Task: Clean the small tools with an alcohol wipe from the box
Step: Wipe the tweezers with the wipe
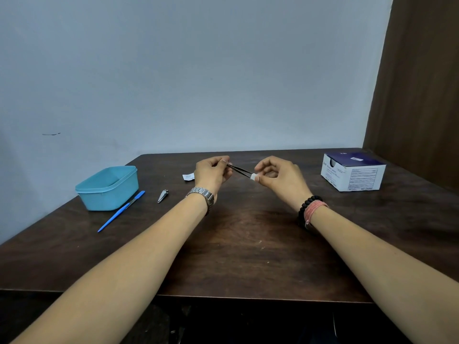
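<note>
- Forearms reach in from the near edge of the table (248, 256), a metal watch (202, 194) on the left wrist and bead bracelets (311, 209) on the right.
- Over the table's middle, the left hand (211, 173) pinches one end of the tweezers (239, 170) between curled fingers and thumb, holding them up off the wood, likely so the free end can be wiped all round.
- The right hand (278, 176) is clamped on the wipe (253, 177), a small white pad folded round the tweezers' other end between thumb and forefinger; the tool runs slantwise from one grip down to the other, with bare metal showing between them.
- Toward the left edge lie a blue file (121, 211) and a nail clipper (163, 196), just apart from each other; judging by their place, they wait their turn or are already done, I cannot tell which.
- Behind them stands a teal tub (109, 187), open, probably the tools' home.
- A torn wrapper (188, 176) lies just past the left hand.
- The wipe box (352, 173) sits near the far right corner, within reach.
</note>
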Demonstrator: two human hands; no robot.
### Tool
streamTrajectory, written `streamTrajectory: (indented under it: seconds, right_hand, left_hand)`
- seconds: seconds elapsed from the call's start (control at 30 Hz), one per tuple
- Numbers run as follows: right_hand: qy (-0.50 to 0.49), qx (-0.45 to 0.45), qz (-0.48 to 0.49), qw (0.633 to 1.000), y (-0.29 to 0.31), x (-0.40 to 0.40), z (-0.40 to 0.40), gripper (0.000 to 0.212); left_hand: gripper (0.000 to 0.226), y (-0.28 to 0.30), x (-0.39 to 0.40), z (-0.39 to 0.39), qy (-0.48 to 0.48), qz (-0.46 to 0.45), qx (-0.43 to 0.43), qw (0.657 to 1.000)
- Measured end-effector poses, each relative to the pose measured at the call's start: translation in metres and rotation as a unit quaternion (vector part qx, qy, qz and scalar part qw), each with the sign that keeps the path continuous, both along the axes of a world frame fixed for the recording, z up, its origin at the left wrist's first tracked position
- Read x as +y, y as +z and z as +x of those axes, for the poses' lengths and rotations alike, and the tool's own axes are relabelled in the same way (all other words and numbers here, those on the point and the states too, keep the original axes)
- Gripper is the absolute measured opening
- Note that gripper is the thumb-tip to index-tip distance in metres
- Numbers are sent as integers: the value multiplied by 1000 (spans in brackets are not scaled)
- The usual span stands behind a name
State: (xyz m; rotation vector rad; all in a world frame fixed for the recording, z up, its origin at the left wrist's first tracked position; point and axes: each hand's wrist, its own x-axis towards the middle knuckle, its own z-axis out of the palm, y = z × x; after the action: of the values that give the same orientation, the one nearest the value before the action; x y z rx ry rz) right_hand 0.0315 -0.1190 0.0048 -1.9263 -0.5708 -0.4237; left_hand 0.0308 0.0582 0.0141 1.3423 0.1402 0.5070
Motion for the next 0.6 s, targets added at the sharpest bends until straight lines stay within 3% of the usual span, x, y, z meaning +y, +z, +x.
streamTrajectory:
  seconds: [0.6]
  right_hand:
    - [-16, 28, 43, 999, 3, -1, -2, 18]
  left_hand:
    - [17, 0, -3, -2, -2, 0, -23, 1000]
